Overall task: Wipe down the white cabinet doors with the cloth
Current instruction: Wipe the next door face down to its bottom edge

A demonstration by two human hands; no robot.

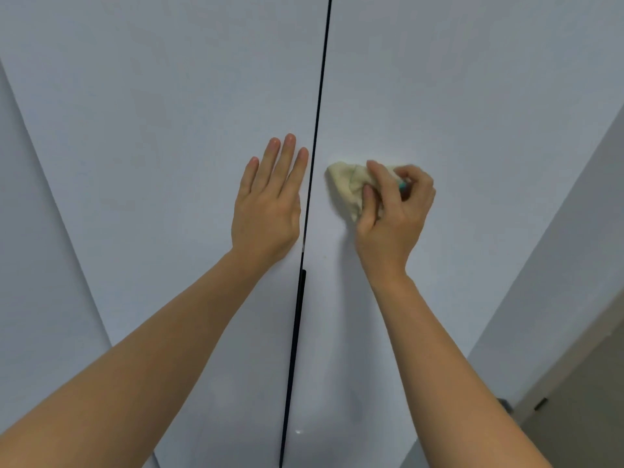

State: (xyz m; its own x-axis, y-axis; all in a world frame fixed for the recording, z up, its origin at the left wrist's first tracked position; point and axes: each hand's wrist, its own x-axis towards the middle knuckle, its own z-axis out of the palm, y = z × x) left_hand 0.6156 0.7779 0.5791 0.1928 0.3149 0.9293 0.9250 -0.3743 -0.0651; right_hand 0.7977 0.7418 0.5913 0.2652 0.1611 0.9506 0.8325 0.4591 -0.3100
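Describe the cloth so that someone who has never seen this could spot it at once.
Find the dark gap running down between the two white doors. Just right of it, on the right door, the right hand grips a bunched cloth. It is pale yellow, the only crumpled thing here; the left hand lies flat and bare.

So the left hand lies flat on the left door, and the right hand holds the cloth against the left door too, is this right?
Not quite. The left hand does lie flat on the left door, but the right hand holds the cloth against the right door, on the other side of the dark gap. The head view shows it.
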